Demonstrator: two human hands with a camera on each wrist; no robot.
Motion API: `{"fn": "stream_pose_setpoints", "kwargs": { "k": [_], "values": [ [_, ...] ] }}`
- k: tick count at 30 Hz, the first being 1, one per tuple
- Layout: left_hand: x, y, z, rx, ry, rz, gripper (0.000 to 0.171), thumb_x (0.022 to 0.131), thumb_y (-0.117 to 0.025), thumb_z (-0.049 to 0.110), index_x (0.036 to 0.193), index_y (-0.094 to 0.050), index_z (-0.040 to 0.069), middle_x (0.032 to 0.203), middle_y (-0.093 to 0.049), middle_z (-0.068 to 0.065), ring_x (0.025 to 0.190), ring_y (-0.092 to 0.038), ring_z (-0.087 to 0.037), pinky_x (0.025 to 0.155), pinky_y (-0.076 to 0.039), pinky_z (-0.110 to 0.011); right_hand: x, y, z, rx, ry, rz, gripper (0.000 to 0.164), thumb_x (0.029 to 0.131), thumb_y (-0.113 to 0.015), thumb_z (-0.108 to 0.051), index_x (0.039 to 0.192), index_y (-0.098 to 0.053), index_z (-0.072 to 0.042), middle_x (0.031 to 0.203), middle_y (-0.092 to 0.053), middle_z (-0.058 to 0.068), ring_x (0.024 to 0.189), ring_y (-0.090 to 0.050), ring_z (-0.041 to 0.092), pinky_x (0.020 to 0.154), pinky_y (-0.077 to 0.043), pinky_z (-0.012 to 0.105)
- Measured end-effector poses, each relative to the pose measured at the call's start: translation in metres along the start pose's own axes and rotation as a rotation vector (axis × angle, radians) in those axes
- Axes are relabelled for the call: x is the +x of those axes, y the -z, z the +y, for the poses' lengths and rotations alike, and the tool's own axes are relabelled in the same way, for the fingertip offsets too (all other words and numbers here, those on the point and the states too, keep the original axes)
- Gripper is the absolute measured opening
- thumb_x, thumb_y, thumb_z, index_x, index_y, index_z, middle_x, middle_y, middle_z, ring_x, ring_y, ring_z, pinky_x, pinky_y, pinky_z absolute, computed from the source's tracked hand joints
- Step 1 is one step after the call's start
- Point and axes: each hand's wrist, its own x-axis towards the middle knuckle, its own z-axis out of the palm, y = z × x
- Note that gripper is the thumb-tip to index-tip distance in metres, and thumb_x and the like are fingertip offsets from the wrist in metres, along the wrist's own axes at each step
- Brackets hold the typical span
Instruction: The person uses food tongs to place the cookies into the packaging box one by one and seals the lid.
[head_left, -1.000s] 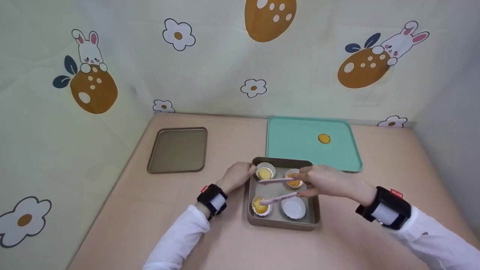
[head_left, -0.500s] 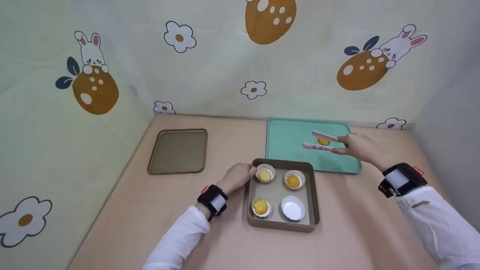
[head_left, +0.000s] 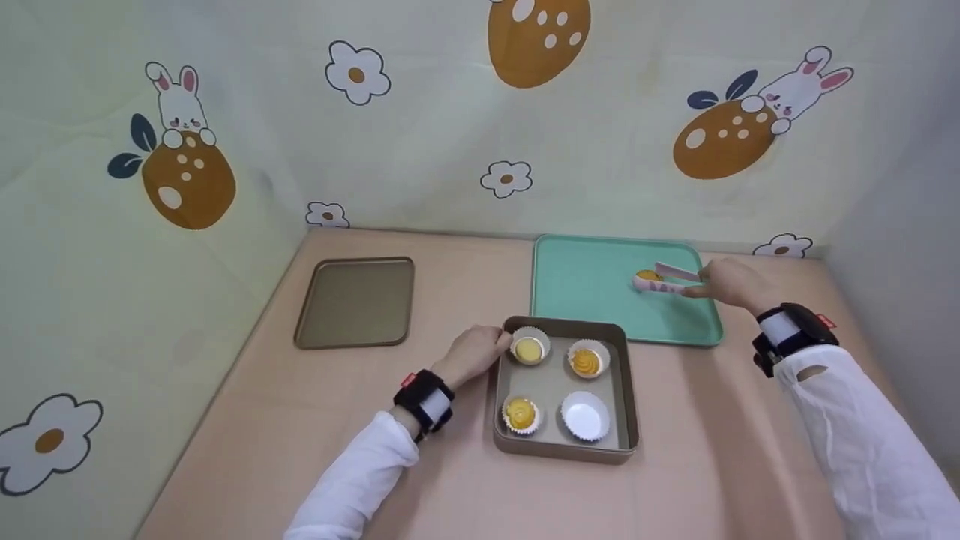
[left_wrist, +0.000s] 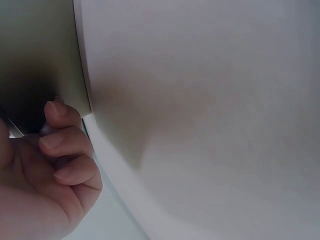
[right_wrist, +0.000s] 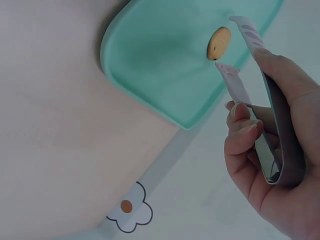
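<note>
My right hand (head_left: pixel 739 283) grips a pair of tongs (right_wrist: pixel 287 125) with pale pink tips and a metal body. The tongs' tips are spread on either side of a round golden cookie (right_wrist: pixel 219 44) on the mint-green tray (head_left: pixel 585 285); in the right wrist view they look apart from it. My left hand (head_left: pixel 471 352) holds the far left corner of a square brown tin (head_left: pixel 562 450). Inside the tin are a pale cookie (head_left: pixel 528 349), a swirled orange cookie (head_left: pixel 585 363) and a yellow cookie (head_left: pixel 520 412) in paper cups, plus an empty white paper cup (head_left: pixel 585 416).
A flat brown lid or tray (head_left: pixel 356 302) lies at the back left of the pinkish table (head_left: pixel 450 480). Behind it rises a wall covering (head_left: pixel 420 150) printed with rabbits and flowers. The green tray sits right behind the tin.
My right hand has moved from over the tin to the green tray, and the tongs have come down around the cookie with their tips closer together. My left hand has stayed on the tin.
</note>
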Motion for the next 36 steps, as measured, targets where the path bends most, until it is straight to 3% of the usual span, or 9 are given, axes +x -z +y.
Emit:
{"fn": "stream_pose_setpoints", "kwargs": {
  "k": [1, 3, 6, 15, 25, 30, 36],
  "values": [
    [0.000, 0.000, 0.000, 0.000, -0.006, 0.003, 0.032, 0.074, -0.030, 0.032, 0.050, -0.039, 0.013, 0.046, -0.039, 0.000, 0.044, -0.039, -0.012, 0.040, -0.029, -0.023, 0.002, -0.001, 0.000, 0.110, -0.031, -0.016, 0.023, 0.067, -0.047, -0.033, 0.071, -0.052, -0.010, 0.044, -0.019, 0.000, 0.037, -0.020, 0.010, 0.036, -0.019, 0.022],
    [0.000, -0.001, 0.000, -0.002, -0.022, 0.006, 0.032, 0.074, -0.030, 0.032, 0.050, -0.039, 0.013, 0.046, -0.039, 0.000, 0.044, -0.039, -0.012, 0.041, -0.029, -0.023, 0.004, -0.004, 0.002, 0.438, -0.143, 0.044, 0.042, 0.060, -0.045, -0.048, 0.056, -0.048, -0.006, 0.044, -0.021, -0.002, 0.036, -0.023, 0.010, 0.035, -0.018, 0.023],
    [0.000, -0.002, 0.000, -0.005, -0.037, 0.007, 0.032, 0.074, -0.030, 0.032, 0.050, -0.039, 0.013, 0.048, -0.040, 0.001, 0.045, -0.039, -0.012, 0.041, -0.029, -0.023, 0.004, -0.007, 0.004, 0.455, -0.172, 0.017, 0.044, 0.057, -0.043, -0.051, 0.056, -0.048, -0.008, 0.045, -0.022, -0.001, 0.037, -0.026, 0.011, 0.035, -0.019, 0.024],
    [0.001, -0.001, 0.000, 0.028, -0.030, 0.019, 0.031, 0.074, -0.029, 0.031, 0.050, -0.039, 0.014, 0.049, -0.040, 0.001, 0.048, -0.039, -0.012, 0.044, -0.029, -0.022, 0.012, -0.005, 0.008, 0.546, -0.149, -0.023, 0.043, 0.057, -0.047, -0.049, 0.053, -0.043, -0.006, 0.044, -0.020, -0.002, 0.037, -0.021, 0.010, 0.033, -0.019, 0.023],
    [0.001, -0.003, -0.001, 0.007, -0.019, 0.007, 0.032, 0.074, -0.030, 0.032, 0.050, -0.039, 0.013, 0.047, -0.040, 0.000, 0.046, -0.039, -0.012, 0.041, -0.029, -0.023, 0.006, -0.012, 0.010, 0.551, -0.104, 0.070, 0.032, 0.063, -0.048, -0.040, 0.052, -0.052, -0.010, 0.044, -0.023, -0.003, 0.032, -0.024, 0.010, 0.033, -0.021, 0.023],
    [0.000, -0.003, -0.002, 0.002, -0.021, 0.016, 0.032, 0.074, -0.030, 0.031, 0.049, -0.040, 0.013, 0.048, -0.041, -0.001, 0.046, -0.040, -0.012, 0.041, -0.029, -0.023, 0.003, -0.008, 0.011, 0.489, -0.121, 0.050, 0.043, 0.058, -0.046, -0.048, 0.066, -0.055, -0.007, 0.047, -0.033, 0.000, 0.040, -0.031, 0.012, 0.036, -0.022, 0.024],
    [0.001, -0.003, -0.002, 0.000, -0.017, 0.020, 0.032, 0.074, -0.030, 0.032, 0.050, -0.039, 0.013, 0.047, -0.039, -0.001, 0.045, -0.039, -0.012, 0.040, -0.029, -0.023, -0.001, -0.006, 0.009, 0.498, -0.120, 0.073, 0.051, 0.056, -0.046, -0.050, 0.079, -0.056, -0.005, 0.053, -0.041, 0.001, 0.047, -0.036, 0.014, 0.038, -0.024, 0.025]
  ]
}}
